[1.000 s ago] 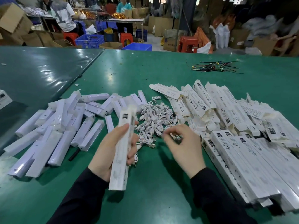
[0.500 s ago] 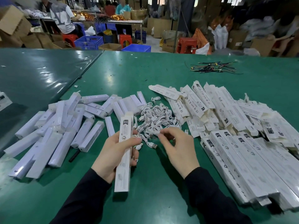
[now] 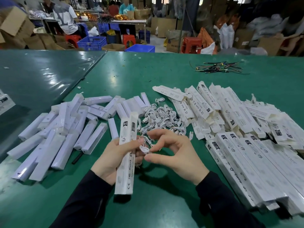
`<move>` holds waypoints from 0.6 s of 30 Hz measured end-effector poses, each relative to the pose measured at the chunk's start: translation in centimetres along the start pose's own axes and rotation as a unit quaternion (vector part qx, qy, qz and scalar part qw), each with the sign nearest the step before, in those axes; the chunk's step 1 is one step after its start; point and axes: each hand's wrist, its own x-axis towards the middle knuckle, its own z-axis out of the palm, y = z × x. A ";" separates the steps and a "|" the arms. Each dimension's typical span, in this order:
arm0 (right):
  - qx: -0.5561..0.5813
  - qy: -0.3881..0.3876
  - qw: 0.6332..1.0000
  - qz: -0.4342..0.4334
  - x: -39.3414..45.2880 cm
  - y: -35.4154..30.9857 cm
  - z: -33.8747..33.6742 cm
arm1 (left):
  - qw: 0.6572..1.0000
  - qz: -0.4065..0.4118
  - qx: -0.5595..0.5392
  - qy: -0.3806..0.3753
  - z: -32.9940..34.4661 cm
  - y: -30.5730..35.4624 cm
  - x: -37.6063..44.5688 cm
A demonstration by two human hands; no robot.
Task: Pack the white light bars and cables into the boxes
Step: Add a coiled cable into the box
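We grip box [image 3: 126,150] in left hand [image 3: 113,157] | right hand [image 3: 174,153] pinches cable [image 3: 144,149] beside it, above surface [image 3: 164,203] | risk: loose coil may unwind, snagging box mouth.

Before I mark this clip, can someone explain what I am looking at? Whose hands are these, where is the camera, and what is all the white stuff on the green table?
There is no machine here: a person packs goods by hand, and the single camera sits on their head, looking forward and down. The left hand holds one long white box upright in its grip. The right hand pinches a small coiled white cable right beside that box. On the green table lie a heap of white light bars on the left, a pile of cables in the middle and many more boxes on the right. Farther off lies a bundle of coloured wires.
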 end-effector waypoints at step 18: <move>-0.022 -0.033 0.998 0.047 -0.3 -0.8 1.4 | 0.991 -0.088 -0.070 -0.071 0.3 -0.3 -0.3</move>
